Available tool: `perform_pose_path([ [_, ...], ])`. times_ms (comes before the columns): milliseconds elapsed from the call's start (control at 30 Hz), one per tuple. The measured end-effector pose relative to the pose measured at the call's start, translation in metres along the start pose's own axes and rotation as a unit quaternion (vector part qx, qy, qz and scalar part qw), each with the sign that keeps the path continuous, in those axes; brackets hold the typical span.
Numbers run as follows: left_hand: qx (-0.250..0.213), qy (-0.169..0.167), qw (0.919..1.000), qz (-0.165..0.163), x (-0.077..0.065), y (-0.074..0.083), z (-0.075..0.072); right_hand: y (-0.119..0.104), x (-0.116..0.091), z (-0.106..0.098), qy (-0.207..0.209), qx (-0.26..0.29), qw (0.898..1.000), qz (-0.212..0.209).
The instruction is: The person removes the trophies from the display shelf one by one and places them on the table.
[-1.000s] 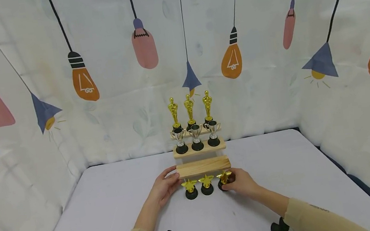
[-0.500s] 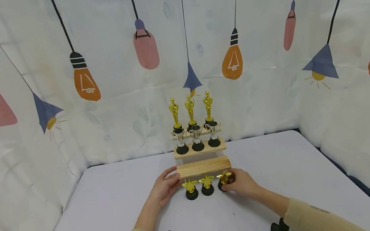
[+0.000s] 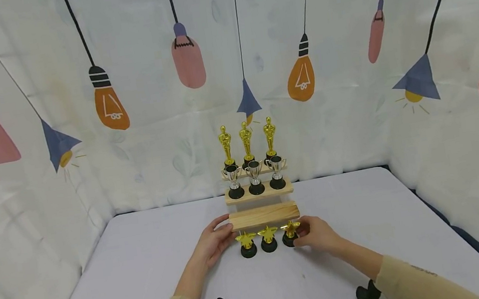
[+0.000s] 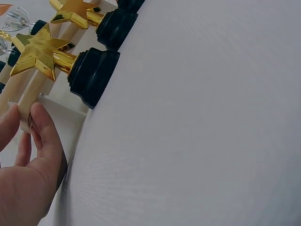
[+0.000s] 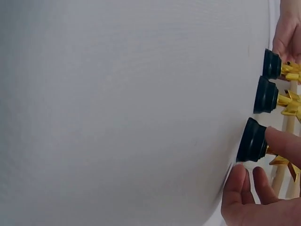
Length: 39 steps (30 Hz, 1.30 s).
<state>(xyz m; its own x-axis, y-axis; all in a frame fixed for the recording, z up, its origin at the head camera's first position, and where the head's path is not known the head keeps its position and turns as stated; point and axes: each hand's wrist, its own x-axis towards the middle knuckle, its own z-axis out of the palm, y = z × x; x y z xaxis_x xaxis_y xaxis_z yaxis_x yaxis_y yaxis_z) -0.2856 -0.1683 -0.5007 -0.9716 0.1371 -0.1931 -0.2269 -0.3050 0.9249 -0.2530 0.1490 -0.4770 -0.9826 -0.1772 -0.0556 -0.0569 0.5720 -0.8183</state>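
Three gold star trophies with black bases stand upright in a row on the table: left (image 3: 248,250), middle (image 3: 268,244) and right (image 3: 289,240). Behind them is a tiered wooden display shelf (image 3: 264,216), its lowest board bare. My left hand (image 3: 213,245) pinches that board's left end between thumb and fingers, as the left wrist view also shows. My right hand (image 3: 318,234) is beside the right star trophy. In the right wrist view its thumb (image 5: 282,143) overlaps the trophy's black base (image 5: 252,140), while the other fingers lie apart from it; thumb contact is unclear.
Three silver cup trophies (image 3: 255,178) stand on the shelf's middle tier, and three gold figure trophies (image 3: 245,141) on the top tier. A white-covered table (image 3: 146,273) lies around them. Behind rises a patterned curtain (image 3: 154,155) with printed lamps.
My right hand has drawn slightly to the right, its thumb sliding off the front of the right star trophy. The left hand and the shelf stay where they were.
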Motion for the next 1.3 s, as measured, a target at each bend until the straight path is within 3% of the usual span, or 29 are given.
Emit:
perform_pose_path([
  [667,0.005,0.005,1.0,-0.007,-0.002,0.001,-0.001,-0.002,0.003,-0.025,0.016,0.013,1.0,0.017],
  [900,0.009,0.003,1.0,-0.003,-0.001,0.002,0.001,-0.009,0.004,-0.036,0.023,0.021,0.999,-0.017],
  [1300,0.003,0.006,1.0,-0.006,-0.001,0.004,0.002,-0.031,0.03,-0.054,0.061,0.033,0.997,-0.027],
])
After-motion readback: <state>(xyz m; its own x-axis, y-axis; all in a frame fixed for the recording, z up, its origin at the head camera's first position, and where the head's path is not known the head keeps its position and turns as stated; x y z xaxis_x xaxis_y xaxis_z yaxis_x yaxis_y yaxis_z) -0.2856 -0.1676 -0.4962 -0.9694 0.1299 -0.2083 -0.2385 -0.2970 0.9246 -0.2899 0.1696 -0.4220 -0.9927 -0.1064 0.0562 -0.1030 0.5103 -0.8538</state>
